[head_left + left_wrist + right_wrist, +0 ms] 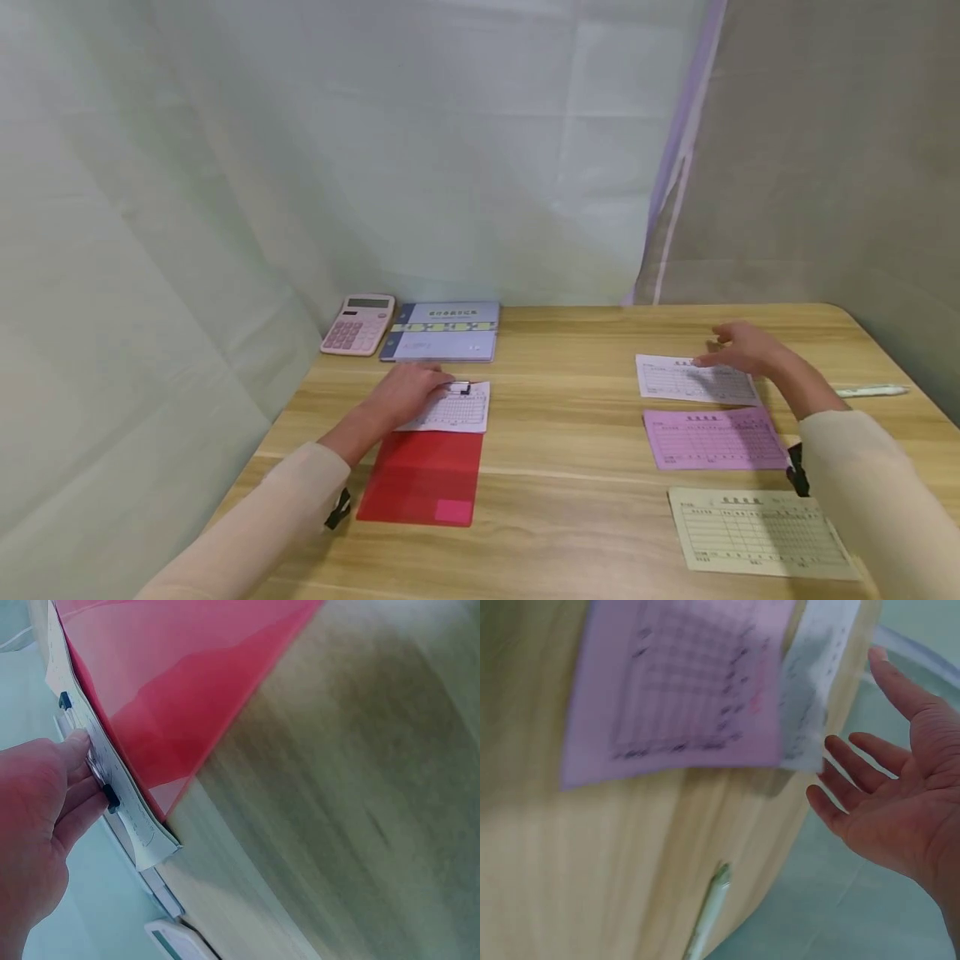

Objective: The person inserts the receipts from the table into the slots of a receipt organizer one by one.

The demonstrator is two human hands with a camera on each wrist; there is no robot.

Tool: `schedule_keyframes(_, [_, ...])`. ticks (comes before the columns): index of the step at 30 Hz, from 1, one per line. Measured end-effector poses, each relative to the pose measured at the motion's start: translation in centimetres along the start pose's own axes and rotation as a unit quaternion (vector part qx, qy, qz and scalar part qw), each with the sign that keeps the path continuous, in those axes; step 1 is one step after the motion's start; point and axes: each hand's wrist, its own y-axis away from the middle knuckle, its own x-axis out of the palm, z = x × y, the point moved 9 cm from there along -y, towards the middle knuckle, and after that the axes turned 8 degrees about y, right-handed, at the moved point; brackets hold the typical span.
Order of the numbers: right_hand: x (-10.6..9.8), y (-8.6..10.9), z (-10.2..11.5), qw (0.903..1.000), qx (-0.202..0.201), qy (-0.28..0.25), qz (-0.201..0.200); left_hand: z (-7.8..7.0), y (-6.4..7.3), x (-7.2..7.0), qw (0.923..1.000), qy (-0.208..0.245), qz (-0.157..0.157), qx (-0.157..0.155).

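My left hand (408,393) is at the top of a red folder (423,467), with its thumb and fingers pinching a metal clip (94,759) that has black ends. White printed slips (465,410) lie under this clip across the folder's upper part, and their edge bends up in the left wrist view. My right hand (744,348) hovers by a white form (693,382), its fingers loosely spread and holding nothing. Just nearer lies a pink form (712,437), and nearer still a pale green form (757,533).
At the table's back left, a pink calculator (360,325) stands beside a blue-grey booklet (444,332). A pale pen (873,391) lies right of the white form, partly behind the right forearm. Hanging fabric (465,150) encloses the wooden table (562,433) at the back and sides.
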Motion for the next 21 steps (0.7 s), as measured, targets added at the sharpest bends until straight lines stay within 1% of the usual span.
schedule_keyframes(5, [-0.1,0.7,-1.9,0.9996,-0.007,0.009,-0.024,0.0,-0.1,0.0,1.0000,-0.004,0.003,0.003])
schedule_keyframes(11, [0.0,1.1,-3.7,0.9987,-0.017,-0.014,-0.047,0.2,0.0,0.2,1.0000,-0.009,-0.001,0.001])
schedule_keyframes(13, [0.2,1.2,-4.3,0.9983,-0.015,-0.025,-0.050,0.2,0.1,0.2,1.0000,-0.009,-0.002,0.001])
schedule_keyframes(17, [0.5,1.5,-5.7,0.9969,0.009,-0.057,-0.053,0.2,0.2,0.2,0.9999,-0.010,-0.007,0.005])
schedule_keyframes(21, [0.5,1.8,-6.5,0.9947,0.016,-0.075,-0.069,-0.1,0.0,0.1,0.9998,-0.009,-0.013,0.013])
